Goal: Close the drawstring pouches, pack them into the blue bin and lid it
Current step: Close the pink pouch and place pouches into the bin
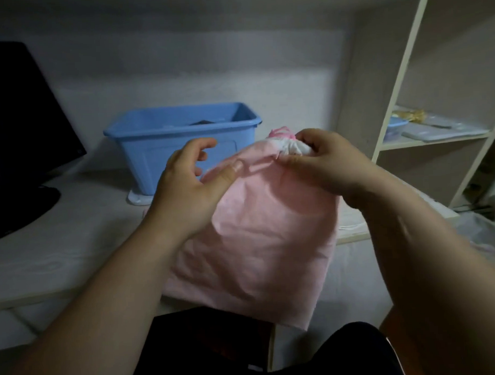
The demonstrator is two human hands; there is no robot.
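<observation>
A pale pink drawstring pouch [259,243] hangs in front of me over the desk edge. Its mouth is gathered into a white and pink bunch [288,143] at the top right. My right hand [327,162] pinches that bunched mouth. My left hand [190,178] is at the pouch's upper left, thumb pressing on the cloth and fingers loosely curled above it. The blue bin [160,145] stands open behind the pouch on the desk, with something dark inside. A whitish lid-like piece [138,198] lies under the bin's front corner.
A black monitor [22,116] with its stand occupies the left of the white desk [60,244]. A cream shelf unit [400,97] rises at the right, holding trays and small items [432,127]. My dark-clothed lap is below.
</observation>
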